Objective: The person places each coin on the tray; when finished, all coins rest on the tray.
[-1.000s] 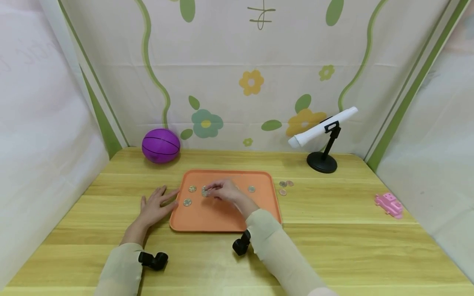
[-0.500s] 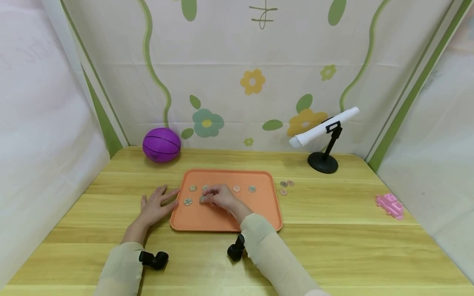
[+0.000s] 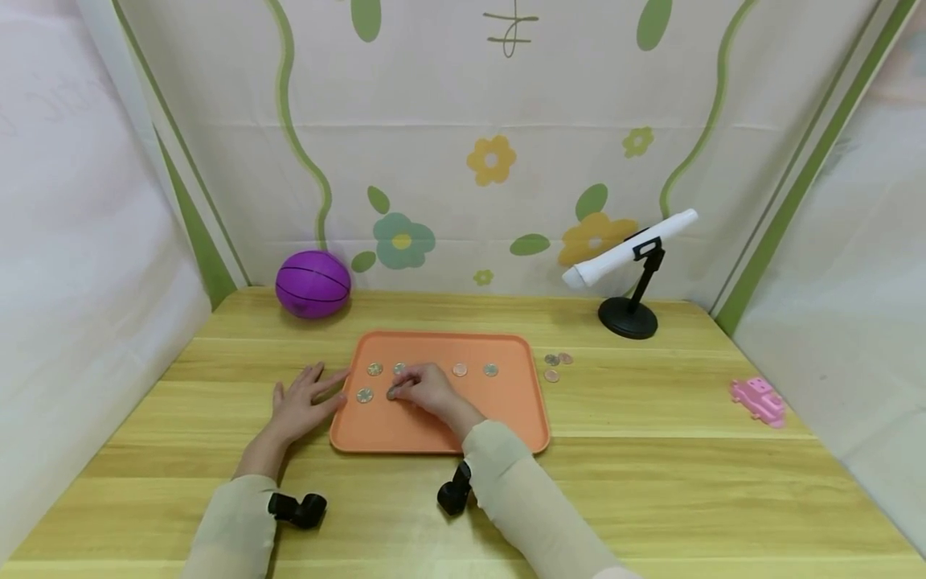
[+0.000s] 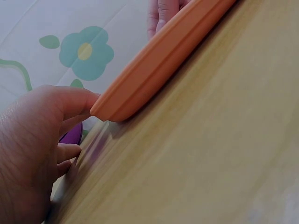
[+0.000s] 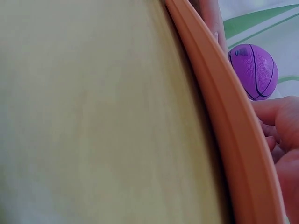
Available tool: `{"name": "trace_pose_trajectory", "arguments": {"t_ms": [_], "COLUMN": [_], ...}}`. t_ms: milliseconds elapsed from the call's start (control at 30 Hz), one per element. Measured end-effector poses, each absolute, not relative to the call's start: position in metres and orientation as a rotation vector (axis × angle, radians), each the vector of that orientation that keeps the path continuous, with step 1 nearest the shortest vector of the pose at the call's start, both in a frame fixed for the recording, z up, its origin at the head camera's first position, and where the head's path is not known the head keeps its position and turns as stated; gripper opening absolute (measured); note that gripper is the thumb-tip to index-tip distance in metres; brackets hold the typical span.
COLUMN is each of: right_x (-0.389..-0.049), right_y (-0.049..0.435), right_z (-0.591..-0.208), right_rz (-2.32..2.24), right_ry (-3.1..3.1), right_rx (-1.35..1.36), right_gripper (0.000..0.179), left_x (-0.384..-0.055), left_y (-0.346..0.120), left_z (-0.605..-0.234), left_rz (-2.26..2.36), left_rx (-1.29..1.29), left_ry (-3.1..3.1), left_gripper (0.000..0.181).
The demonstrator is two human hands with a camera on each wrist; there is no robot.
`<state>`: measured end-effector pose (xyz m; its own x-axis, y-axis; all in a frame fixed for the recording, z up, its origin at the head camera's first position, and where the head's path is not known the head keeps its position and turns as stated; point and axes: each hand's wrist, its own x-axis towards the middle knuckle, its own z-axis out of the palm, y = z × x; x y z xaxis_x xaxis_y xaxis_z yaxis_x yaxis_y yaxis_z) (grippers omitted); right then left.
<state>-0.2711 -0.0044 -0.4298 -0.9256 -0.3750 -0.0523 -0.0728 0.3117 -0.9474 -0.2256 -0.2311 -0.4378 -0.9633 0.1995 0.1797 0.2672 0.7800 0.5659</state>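
Note:
An orange tray (image 3: pixel 448 438) lies on the wooden table. My right hand (image 3: pixel 432 391) is over its left half, pinching a small coin (image 3: pixel 391 393) between thumb and fingers, low over the tray. To the left of that coin lies a silvery coin (image 3: pixel 365 396); behind it are two more, a gold-toned coin (image 3: pixel 374 369) and a coin (image 3: pixel 399 367) partly by my fingers. Further right sit a copper coin (image 3: pixel 459 370) and a silver coin (image 3: pixel 491 370). My left hand (image 3: pixel 300 408) rests with fingers spread, fingertips at the tray's left rim, as the left wrist view also shows.
Right of the tray, three loose coins (image 3: pixel 552 375) lie on the table. A purple ball (image 3: pixel 313 285) stands at the back left, a white microphone (image 3: pixel 629 249) on a black stand (image 3: pixel 628 318) at the back right. A pink toy (image 3: pixel 759 401) lies at the far right.
My right hand has drawn nearer and slightly left with the pinched coin, from the back row to beside the front-left coin. The left hand has stayed at the rim.

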Motion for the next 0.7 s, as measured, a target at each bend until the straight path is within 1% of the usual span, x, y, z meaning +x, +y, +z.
{"name": "trace_pose_trajectory", "arguments": {"t_ms": [400, 700], "right_x": [-0.267, -0.268], "right_y": [-0.005, 0.005], "right_z": [-0.427, -0.425], "right_rz": [-1.628, -1.748], "right_ry": [2.312, 2.083], "right_rx": [-0.448, -0.449], "right_gripper": [0.009, 0.023], "left_x": [-0.225, -0.225], "left_y": [-0.233, -0.232], "left_z": [-0.44, -0.439], "left_rz": [-0.943, -0.947], "left_rx": [-0.365, -0.367], "left_ry": [-2.861, -2.865], "left_gripper": [0.049, 0.049]}}
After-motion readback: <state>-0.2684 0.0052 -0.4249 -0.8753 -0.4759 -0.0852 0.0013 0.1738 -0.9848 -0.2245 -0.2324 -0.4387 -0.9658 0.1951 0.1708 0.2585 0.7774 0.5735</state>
